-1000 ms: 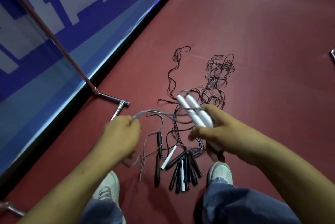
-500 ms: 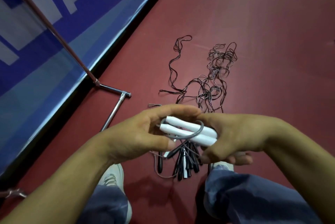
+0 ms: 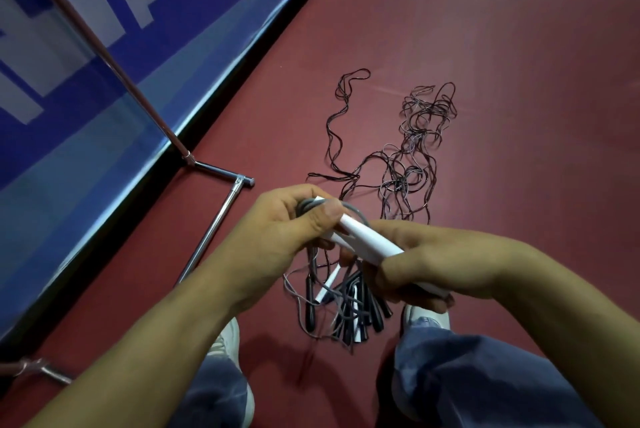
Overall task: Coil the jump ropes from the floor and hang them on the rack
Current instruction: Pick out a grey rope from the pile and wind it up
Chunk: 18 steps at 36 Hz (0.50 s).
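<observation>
A: While the person stands over the dark red sports floor (image 3: 519, 81), what do the two hands hold?

B: The right hand (image 3: 426, 261) is wrapped round the near end of a pair of smooth white plastic jump-rope handles (image 3: 367, 237). They lie side by side and slant up toward the left. The left hand (image 3: 277, 227) is closed on their far end, its thumb pinning loops of thin grey cord (image 3: 355, 209) against them.

A: So that rope is off the floor?

B: Yes, it is held in the air between both hands, above the blue denim trouser legs (image 3: 467, 375). Grey strands show below the left hand, but I cannot tell whether they belong to it.

A: And the other ropes?

B: They lie on the floor. A bunch of slim black and white handles (image 3: 356, 310) sits between the two white shoes (image 3: 426, 317). A loose tangle of thin dark cords (image 3: 415, 150) spreads away from the person beyond it.

A: Where is the rack?

B: The chrome metal-tube rack (image 3: 209, 230) is on the left, its foot on the floor near the bunch. Its upright pole rises in front of a blue banner with white shapes (image 3: 69, 98).
</observation>
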Motion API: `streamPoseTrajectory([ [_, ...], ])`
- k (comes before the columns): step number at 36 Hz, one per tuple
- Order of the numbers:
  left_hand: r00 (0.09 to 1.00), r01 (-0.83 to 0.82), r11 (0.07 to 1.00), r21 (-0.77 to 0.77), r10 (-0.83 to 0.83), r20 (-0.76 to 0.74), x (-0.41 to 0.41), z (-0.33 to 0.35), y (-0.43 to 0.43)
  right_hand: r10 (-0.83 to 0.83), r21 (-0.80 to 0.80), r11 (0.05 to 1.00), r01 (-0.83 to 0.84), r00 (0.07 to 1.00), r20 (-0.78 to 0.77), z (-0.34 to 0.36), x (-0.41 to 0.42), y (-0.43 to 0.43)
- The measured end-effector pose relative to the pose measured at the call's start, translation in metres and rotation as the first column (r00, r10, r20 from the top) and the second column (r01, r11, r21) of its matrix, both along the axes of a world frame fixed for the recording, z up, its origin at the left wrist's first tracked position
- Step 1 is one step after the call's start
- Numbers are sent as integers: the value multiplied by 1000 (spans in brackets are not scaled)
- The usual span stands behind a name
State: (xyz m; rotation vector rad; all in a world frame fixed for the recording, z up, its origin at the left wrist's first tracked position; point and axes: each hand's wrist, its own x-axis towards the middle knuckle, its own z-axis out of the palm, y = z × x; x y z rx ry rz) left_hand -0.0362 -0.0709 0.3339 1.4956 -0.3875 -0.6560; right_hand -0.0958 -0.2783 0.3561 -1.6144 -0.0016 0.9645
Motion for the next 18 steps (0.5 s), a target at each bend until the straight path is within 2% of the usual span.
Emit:
streamPoseTrajectory([
  [3,995,-36,999,-40,33,-93,0,-1,-3,20,-87,996,-19,1000,2,1,-1,4],
  [9,979,-153,977,146,170,-111,5,-7,-6,97,-266,960,-87,995,25,2,-2,-2],
  [12,927,-296,936,191,329,-179,6,-12,-8,152,-333,934,-130,988,40,3,-3,-3],
  [15,867,-373,892,254,433,-247,11,-17,-7,127,-303,948,-98,989,76,1,-3,-3],
  [17,880,-369,862,349,444,-168,13,-21,-6,95,-266,962,-70,992,84,-1,-3,-5],
  [18,902,-372,820,435,430,-38,13,-24,-5,89,-254,965,-63,992,90,-2,-3,-5],
])
